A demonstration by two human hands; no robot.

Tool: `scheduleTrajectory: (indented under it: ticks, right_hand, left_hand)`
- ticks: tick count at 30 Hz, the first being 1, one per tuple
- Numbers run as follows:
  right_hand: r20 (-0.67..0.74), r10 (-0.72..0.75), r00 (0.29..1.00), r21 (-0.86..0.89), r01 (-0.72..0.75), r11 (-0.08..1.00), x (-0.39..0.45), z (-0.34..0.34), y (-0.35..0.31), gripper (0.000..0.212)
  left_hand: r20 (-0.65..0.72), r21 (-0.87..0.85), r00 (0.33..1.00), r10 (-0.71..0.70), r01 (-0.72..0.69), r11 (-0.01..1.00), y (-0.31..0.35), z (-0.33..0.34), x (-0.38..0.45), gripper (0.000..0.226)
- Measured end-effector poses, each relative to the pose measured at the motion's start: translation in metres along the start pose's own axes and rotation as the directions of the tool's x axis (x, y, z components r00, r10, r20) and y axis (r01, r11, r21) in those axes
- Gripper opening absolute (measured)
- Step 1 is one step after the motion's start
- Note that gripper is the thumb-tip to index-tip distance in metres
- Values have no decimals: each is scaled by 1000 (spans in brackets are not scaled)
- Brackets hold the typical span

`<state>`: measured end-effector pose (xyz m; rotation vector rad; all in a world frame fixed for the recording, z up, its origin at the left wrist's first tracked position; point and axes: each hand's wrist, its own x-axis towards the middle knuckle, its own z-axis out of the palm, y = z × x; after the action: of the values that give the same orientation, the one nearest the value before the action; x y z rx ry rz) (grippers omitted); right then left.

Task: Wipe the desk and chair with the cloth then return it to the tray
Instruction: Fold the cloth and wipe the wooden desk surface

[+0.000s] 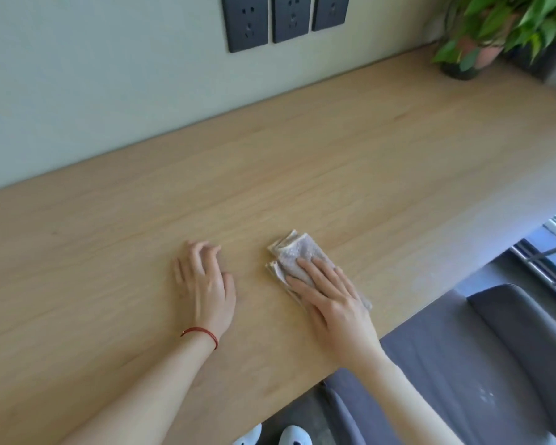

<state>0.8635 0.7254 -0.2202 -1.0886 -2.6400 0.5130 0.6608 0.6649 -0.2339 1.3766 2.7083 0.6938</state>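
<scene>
Right hand (331, 293) flat on folded nubby cloth (297, 256), smooth wood-grain desk (366, 149)

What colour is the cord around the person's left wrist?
Red wrist cord, seen in the head view.

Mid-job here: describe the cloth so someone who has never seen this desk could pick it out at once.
Start at the long wooden desk below the three dark wall sockets. Near its front edge, the right hand presses flat on the cloth. It is the only fabric on the desk: folded, pale grey-beige, nubbly.
</scene>
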Motion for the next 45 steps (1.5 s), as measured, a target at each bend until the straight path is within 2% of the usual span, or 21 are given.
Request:
scheduleTrajectory:
  ticks: [2,4,6,10,12,15,17,18,20,22,24,26,31,35,37,39,41,43,45]
  right_hand:
    - [-55,195,979,-64,-198,978,13,-10,25,39]
    - [-115,400,909,-69,-409,910,41,-13,31,40]
    - [-143,472,870,-55,-483,874,59,-3,13,43]
    - [-102,242,965,-18,-245,969,28,29,-55,51]
    - [-32,93,995,-28,-94,995,-12,36,-79,56]
    - [86,-174,981,-23,177,984,-58,34,-68,50]
    - [113,-239,964,-83,249,965,-59,18,-32,49]
    - [87,-211,974,-131,222,966,-49,11,-10,51]
    - [24,-4,1000,-183,8,983,-13,-6,30,50]
    - [-69,272,960,-138,-279,950,29,-19,50,42]
    - [-129,401,907,-91,-413,906,59,-12,43,37]
    - [-139,353,925,-80,-366,927,65,6,13,39]
    - [-26,59,998,-16,-59,998,10,44,-69,46]
    - [80,-237,968,-114,245,963,-23,35,-43,39]
    - [59,-205,977,-132,211,968,-22,20,-11,36]
    - [-8,-6,1000,-145,4,989,-10,6,7,35]
    - [-74,180,981,-121,-188,975,6,3,7,35]
    - [-87,240,967,-21,-243,970,18,2,2,34]
    - [-106,239,965,136,-224,965,21,-4,1,31]
  left_hand:
    - [20,53,1000,16,-17,998,-2,2,0,38]
    - [37,93,998,42,-45,995,-6,4,0,39]
    - [43,93,998,45,-48,994,-9,6,2,41]
    - [55,-22,998,31,-30,999,-10,2,1,44]
    - [68,-25,995,79,-77,997,-20,-6,-8,49]
    - [118,110,985,127,-140,984,-39,-20,-27,55]
    - [147,108,984,103,-120,987,-40,-26,-33,56]
    - [152,108,984,96,-113,988,-38,-27,-33,56]
    - [145,128,985,88,-107,986,-35,-27,-34,56]
    - [129,150,988,81,-101,984,-34,-25,-32,52]
    - [120,155,990,77,-95,983,-36,-23,-32,49]
    - [112,152,991,72,-88,985,-36,-21,-30,48]
    - [93,154,993,70,-84,984,-35,-20,-32,44]
    - [90,160,993,83,-96,982,-35,-21,-31,45]
    - [92,152,993,76,-89,984,-36,-20,-32,44]
    - [89,153,994,71,-84,985,-36,-20,-33,44]
    - [89,146,994,66,-78,986,-36,-20,-33,44]
    - [93,134,993,67,-79,988,-36,-20,-32,44]
    - [94,128,993,68,-80,988,-37,-20,-31,44]
